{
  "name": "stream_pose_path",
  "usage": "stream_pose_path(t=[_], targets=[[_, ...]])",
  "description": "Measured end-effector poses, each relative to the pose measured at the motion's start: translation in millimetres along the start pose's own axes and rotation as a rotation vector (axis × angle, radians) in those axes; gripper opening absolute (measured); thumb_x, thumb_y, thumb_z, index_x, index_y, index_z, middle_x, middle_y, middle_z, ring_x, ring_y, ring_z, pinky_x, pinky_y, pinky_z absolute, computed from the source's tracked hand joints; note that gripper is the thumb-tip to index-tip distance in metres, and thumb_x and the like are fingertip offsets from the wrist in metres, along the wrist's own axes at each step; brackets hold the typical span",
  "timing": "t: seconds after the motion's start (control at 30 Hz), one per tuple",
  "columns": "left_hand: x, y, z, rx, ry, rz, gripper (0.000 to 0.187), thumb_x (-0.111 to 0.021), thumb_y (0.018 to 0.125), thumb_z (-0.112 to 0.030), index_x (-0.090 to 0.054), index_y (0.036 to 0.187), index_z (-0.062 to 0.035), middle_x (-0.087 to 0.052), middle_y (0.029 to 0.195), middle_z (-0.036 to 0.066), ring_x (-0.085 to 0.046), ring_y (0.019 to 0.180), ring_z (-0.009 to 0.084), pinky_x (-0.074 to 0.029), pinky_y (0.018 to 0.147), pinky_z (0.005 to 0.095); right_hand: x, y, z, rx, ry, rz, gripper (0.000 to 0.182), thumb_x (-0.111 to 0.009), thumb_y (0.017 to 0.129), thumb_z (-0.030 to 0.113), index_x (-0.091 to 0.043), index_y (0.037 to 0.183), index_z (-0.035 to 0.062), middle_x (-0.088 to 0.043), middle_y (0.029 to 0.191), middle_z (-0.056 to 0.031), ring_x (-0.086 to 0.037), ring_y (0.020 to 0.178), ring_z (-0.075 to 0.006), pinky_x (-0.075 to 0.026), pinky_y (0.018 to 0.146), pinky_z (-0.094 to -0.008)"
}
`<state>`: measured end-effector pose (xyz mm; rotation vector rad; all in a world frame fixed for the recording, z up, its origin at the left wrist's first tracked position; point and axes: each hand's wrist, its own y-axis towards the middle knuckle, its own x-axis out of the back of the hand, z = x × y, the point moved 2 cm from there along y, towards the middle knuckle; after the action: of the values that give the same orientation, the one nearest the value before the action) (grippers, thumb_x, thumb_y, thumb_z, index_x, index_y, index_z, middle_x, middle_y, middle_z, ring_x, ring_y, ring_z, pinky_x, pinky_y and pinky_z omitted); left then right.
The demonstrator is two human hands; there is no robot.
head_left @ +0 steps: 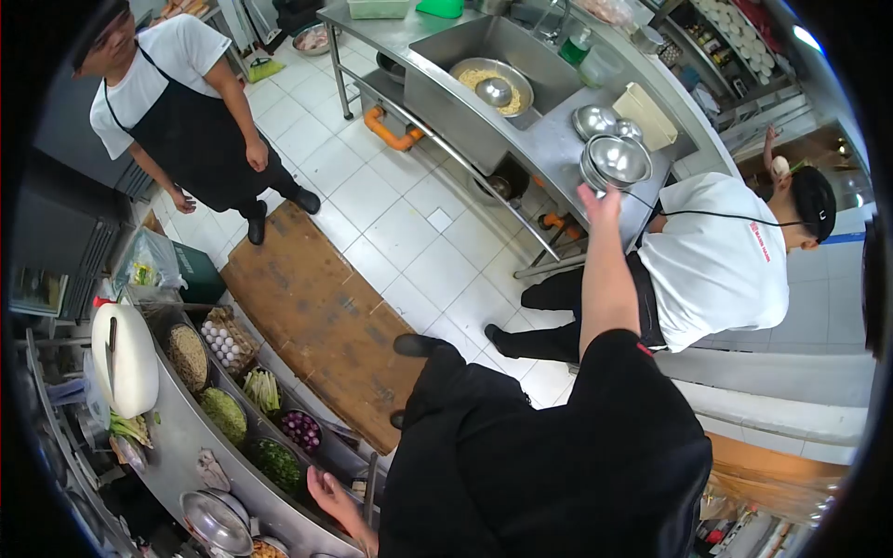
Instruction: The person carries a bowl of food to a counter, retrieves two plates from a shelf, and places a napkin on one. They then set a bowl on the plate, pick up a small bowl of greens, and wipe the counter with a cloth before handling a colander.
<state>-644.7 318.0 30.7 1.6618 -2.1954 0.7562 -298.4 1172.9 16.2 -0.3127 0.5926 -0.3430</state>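
Note:
My right hand (600, 201) reaches out to the steel worktable and grips the near rim of a shiny metal bowl (621, 160). That bowl sits on top of another metal bowl, and more metal bowls (593, 121) lie just behind. Low at the other side, my left hand (333, 498) is over the edge of the prep counter, its fingers loosely extended with nothing in them. Closest to it is a container of chopped green herbs (275, 465). A container of small purple onions (301, 431) stands a little farther off.
A steel sink (446, 46) holds a large bowl of noodles (521, 93). One co-worker in white (716, 260) bends close to my right arm; another in an apron (205, 149) stands across a brown floor mat (316, 316). Eggs (223, 342) and a white jug (126, 358) are along the counter.

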Motion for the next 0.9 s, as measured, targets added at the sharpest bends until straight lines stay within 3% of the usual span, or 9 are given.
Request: stream_pose_path(t=[0.1,0.2,0.43,0.6,0.7,0.73,0.8,0.83,0.9], targets=[[-38.8,-23.8,-37.6,-0.106,0.006,0.037,0.042,-0.053,0.099,-0.012,-0.045,0.137,0.0030,-0.047,0.139,0.016,-0.056,0.112,0.0254,-0.046,0.095,0.0356,17.4,-54.3,-55.8,-0.123,-0.098,0.039,0.069,-0.051,0.094,0.021,-0.013,0.146,-0.0030,-0.012,0.151,-0.0283,-0.057,0.112,-0.0440,-0.055,0.083,-0.0599],[-45.9,-63.6,-22.5,-0.027,-0.054,0.007,0.042,-0.055,0.098,-0.012,-0.047,0.137,0.0015,-0.049,0.137,0.015,-0.059,0.109,0.0242,-0.048,0.092,0.0339,63.9,-99.2,-130.8,-0.326,-0.300,0.096,0.049,-0.055,0.092,0.022,-0.039,0.129,-0.0053,-0.048,0.125,-0.0264,-0.064,0.098,-0.0433,-0.055,0.082,-0.0550],[-15.6,-215.7,28.2,0.055,0.016,-0.507,0.042,-0.058,0.091,-0.006,-0.053,0.133,-0.0064,-0.055,0.130,0.016,-0.063,0.106,0.0251,-0.048,0.094,0.0358,147.3,-240.9,-286.0,-0.691,-1.201,0.665,0.051,-0.049,0.092,0.017,-0.038,0.136,-0.0065,-0.050,0.125,-0.0247,-0.066,0.094,-0.0428,-0.060,0.065,-0.0485],[16.4,-338.6,70.2,0.196,-0.228,-0.750,0.040,-0.061,0.091,-0.007,-0.053,0.129,-0.0020,-0.061,0.123,0.015,-0.065,0.094,0.0205,-0.049,0.088,0.0341,136.1,-417.3,-353.7,-0.320,-2.039,1.746,0.051,-0.065,0.086,0.015,-0.045,0.131,-0.0002,-0.062,0.106,-0.0180,-0.069,0.071,-0.0312,-0.057,0.049,-0.0431],[1.7,-388.9,84.4,0.225,-0.339,-0.887,0.034,-0.059,0.091,-0.012,-0.056,0.123,0.0008,-0.062,0.113,0.019,-0.065,0.091,0.0259,-0.051,0.079,0.0362,132.0,-538.1,-405.5,0.012,-1.993,2.482,0.027,-0.064,0.088,0.024,-0.063,0.101,0.0006,-0.068,0.079,-0.0115,-0.069,0.064,-0.0209,-0.055,0.048,-0.0374],[4.4,-411.8,94.3,0.235,-0.371,-0.900,0.034,-0.059,0.091,-0.012,-0.056,0.122,0.0008,-0.062,0.113,0.019,-0.065,0.091,0.0263,-0.051,0.079,0.0365,158.8,-557.9,-464.2,0.539,-1.605,2.750,0.027,-0.061,0.089,0.026,-0.066,0.085,-0.0006,-0.066,0.068,-0.0106,-0.068,0.059,-0.0193,-0.053,0.048,-0.0354],[10.8,-444.5,97.1,0.273,-0.389,-0.912,0.033,-0.058,0.091,-0.013,-0.057,0.121,0.0010,-0.062,0.112,0.020,-0.065,0.091,0.0272,-0.051,0.079,0.0371,156.7,-691.2,-434.0,0.588,-1.477,2.722,0.028,-0.060,0.089,0.025,-0.066,0.084,-0.0017,-0.065,0.061,-0.0100,-0.065,0.051,-0.0183,-0.051,0.048,-0.0352],[12.6,-460.1,98.4,0.294,-0.392,-0.921,0.033,-0.058,0.091,-0.013,-0.057,0.121,0.0011,-0.063,0.111,0.020,-0.065,0.090,0.0277,-0.051,0.079,0.0373,151.5,-768.7,-386.6,0.453,-1.721,2.696,0.033,-0.060,0.086,0.031,-0.068,0.101,0.0029,-0.070,0.082,-0.0194,-0.070,0.079,-0.0324,-0.053,0.070,-0.0432],[9.1,-489.5,101.0,0.342,-0.383,-0.946,0.032,-0.058,0.091,-0.013,-0.057,0.120,0.0012,-0.063,0.111,0.020,-0.065,0.090,0.0286,-0.051,0.079,0.0379,167.0,-857.6,-355.4,0.180,-1.544,2.776,0.040,-0.068,0.081,0.033,-0.066,0.109,0.0044,-0.071,0.085,-0.0165,-0.069,0.069,-0.0291,-0.054,0.067,-0.0383]])
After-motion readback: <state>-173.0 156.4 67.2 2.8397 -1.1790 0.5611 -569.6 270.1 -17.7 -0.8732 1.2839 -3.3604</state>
